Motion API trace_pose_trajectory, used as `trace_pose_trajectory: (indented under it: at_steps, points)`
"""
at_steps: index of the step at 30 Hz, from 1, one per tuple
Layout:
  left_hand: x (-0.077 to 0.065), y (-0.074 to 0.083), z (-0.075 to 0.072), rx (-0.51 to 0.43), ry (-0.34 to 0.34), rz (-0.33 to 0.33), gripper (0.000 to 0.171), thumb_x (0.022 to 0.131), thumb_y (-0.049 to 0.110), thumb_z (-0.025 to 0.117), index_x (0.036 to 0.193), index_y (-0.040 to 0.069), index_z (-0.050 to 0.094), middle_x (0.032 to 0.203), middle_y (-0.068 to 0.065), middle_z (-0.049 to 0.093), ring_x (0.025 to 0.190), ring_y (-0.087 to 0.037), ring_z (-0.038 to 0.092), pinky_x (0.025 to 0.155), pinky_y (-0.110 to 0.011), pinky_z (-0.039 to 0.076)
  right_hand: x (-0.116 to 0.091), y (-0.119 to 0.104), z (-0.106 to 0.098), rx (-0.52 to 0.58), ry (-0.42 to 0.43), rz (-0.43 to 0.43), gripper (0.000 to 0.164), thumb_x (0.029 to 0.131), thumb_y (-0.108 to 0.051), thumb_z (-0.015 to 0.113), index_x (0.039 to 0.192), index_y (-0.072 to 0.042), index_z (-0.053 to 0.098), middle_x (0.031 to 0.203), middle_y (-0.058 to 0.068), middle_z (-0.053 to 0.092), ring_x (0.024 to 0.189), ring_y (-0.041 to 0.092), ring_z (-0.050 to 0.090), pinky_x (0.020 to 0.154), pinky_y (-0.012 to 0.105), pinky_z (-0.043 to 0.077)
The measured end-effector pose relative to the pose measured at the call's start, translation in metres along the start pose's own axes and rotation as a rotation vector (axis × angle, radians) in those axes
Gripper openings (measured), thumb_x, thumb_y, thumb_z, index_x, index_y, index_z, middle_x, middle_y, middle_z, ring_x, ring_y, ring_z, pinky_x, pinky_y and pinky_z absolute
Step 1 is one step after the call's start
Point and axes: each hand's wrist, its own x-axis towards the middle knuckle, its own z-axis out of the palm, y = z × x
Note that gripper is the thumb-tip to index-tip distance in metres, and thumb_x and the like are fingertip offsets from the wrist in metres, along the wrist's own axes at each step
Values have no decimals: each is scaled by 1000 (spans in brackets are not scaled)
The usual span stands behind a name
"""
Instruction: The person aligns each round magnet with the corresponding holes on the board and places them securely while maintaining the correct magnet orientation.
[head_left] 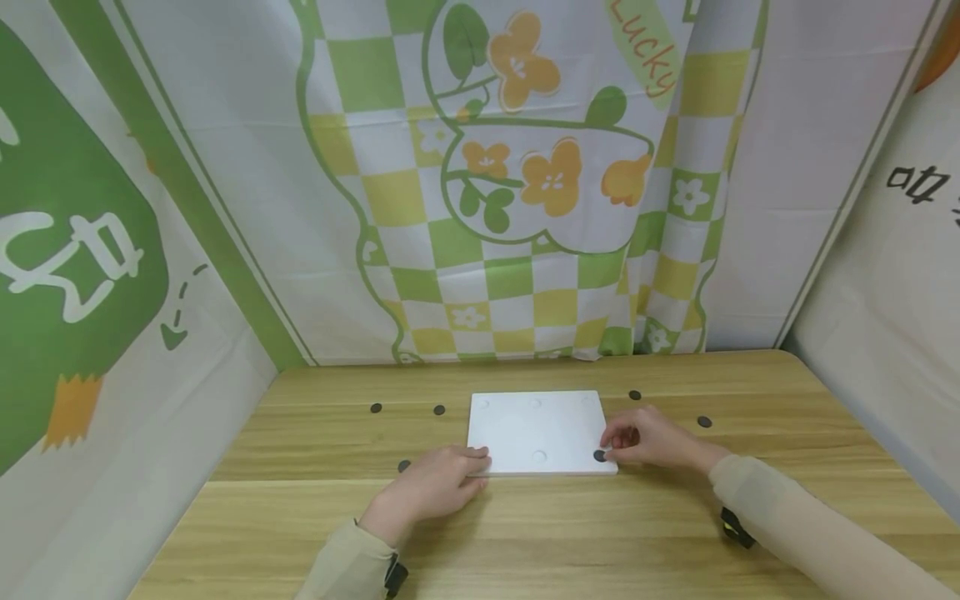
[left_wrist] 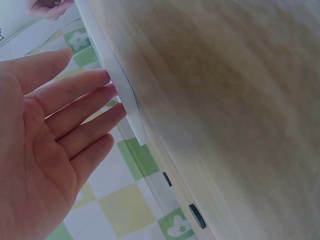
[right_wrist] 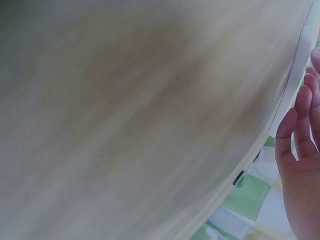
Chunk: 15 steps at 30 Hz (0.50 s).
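A white rectangular board (head_left: 534, 429) with shallow round recesses lies flat on the wooden table. My left hand (head_left: 438, 482) rests at its front left corner, fingertips on the edge; in the left wrist view the left hand (left_wrist: 60, 115) has nearly straight fingers. My right hand (head_left: 654, 437) pinches a small dark disc (head_left: 600, 456) between thumb and forefinger over the board's front right corner. Part of the right hand (right_wrist: 302, 140) shows at the edge of the right wrist view, where the disc is hidden.
More dark discs lie about the board: a disc (head_left: 376, 407) and another disc (head_left: 439, 409) at left, a third disc (head_left: 405, 465) partly behind the left hand, and a disc (head_left: 635, 395) and a disc (head_left: 704, 422) at right. A patterned curtain (head_left: 510, 300) hangs behind the table (head_left: 570, 542).
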Motion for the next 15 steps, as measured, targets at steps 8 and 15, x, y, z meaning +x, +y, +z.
trace_pose_trajectory:
  at_steps: [8,15]
  points:
    - [1,0,2,3,-7,-11,38,96,30,53,126,9,61,136,-6,56,124,-25,54,106,-41,43,-9,2,-8,-28,31,-10,8,82,-19,75,88,-17,71,80,-11,66,69,-1,59,59,20,54]
    - [0,0,2,-1,-14,-25,38,96,31,53,126,10,61,136,-5,56,124,-25,54,106,-41,43,-15,5,-14,-100,42,3,13,82,-28,74,92,-19,72,85,-11,68,74,-1,61,61,21,55]
